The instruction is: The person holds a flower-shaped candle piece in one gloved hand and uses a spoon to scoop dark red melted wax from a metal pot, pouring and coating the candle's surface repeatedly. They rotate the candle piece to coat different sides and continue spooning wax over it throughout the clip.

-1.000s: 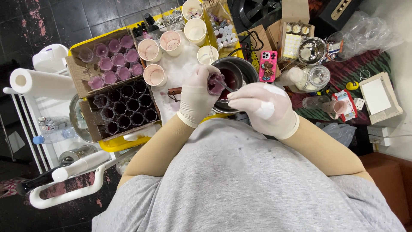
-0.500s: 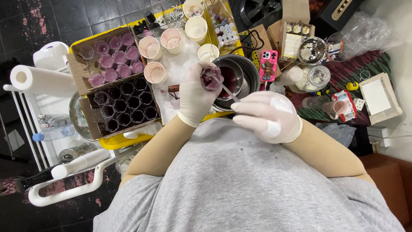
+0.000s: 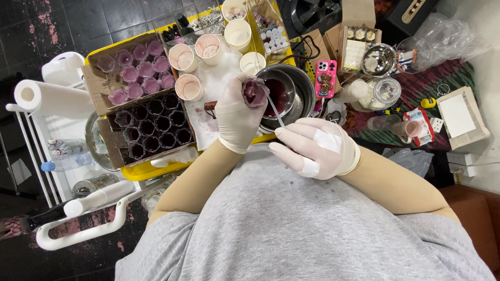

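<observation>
Cluttered tray (image 3: pixel 136 171), cup (image 3: pixel 255 92) (left-held), spoon (image 3: pixel 274 112) right

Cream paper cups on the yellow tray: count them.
6. Two stand at the tray's far edge, two side by side by the purple moulds, one nearer, one beside the metal bowl. More may be hidden.

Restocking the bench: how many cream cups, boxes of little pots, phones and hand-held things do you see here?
Cream cups: 6
Boxes of pots: 2
Pink phone: 1
Loose pot, in the left hand: 1
Thin stirrer, in the right hand: 1
Total: 11
</observation>
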